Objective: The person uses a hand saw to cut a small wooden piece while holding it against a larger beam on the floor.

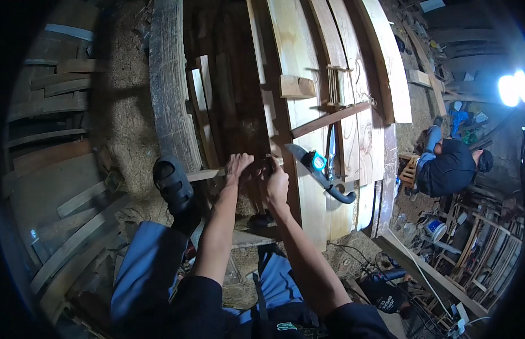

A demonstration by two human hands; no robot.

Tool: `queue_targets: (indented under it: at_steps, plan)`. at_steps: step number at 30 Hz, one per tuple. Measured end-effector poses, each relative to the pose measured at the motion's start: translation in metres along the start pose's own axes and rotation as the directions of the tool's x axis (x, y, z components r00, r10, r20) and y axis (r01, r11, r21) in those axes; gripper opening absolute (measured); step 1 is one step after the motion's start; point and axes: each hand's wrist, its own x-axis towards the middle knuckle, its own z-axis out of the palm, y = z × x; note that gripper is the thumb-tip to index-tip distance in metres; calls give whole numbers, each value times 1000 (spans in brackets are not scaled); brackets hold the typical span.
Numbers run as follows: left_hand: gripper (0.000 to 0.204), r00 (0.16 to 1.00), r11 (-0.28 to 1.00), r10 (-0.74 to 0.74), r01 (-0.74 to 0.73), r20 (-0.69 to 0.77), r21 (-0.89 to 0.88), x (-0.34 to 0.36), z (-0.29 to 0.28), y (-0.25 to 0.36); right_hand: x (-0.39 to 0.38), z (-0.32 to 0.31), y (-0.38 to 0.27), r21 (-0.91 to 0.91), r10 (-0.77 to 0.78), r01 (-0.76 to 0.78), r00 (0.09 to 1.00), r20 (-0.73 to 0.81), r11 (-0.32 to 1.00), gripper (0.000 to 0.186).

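Observation:
Near the centre, my left hand (pixel 238 166) is closed at the dark brown board (pixel 234 135), fingers curled; what lies under them is unclear. Just right of it, my right hand (pixel 278 183) is closed around a small object that I cannot make out. My left forearm crosses beside a short pale batten (pixel 203 175). To the right of my right hand, a curved saw (pixel 341 195) with a black handle lies on pale planks (pixel 302 220), with a turquoise tape measure (pixel 317 161) on its blade.
A weathered beam (pixel 172 96) borders the work on the left, by my sandalled foot (pixel 172 183). A wooden crosspiece (pixel 330 118) lies across the planks. A person (pixel 446 166) crouches at right, another (pixel 381 294) below. Cables, a bucket (pixel 434 229) and timber piles surround us.

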Motion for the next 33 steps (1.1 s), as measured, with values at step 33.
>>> queue_targets:
  at_steps: [33]
  plan:
    - [51,997,997,-8,13,-71,74,-15,-58,59,-114,-87,93,478,-169,124,984,51,869,49]
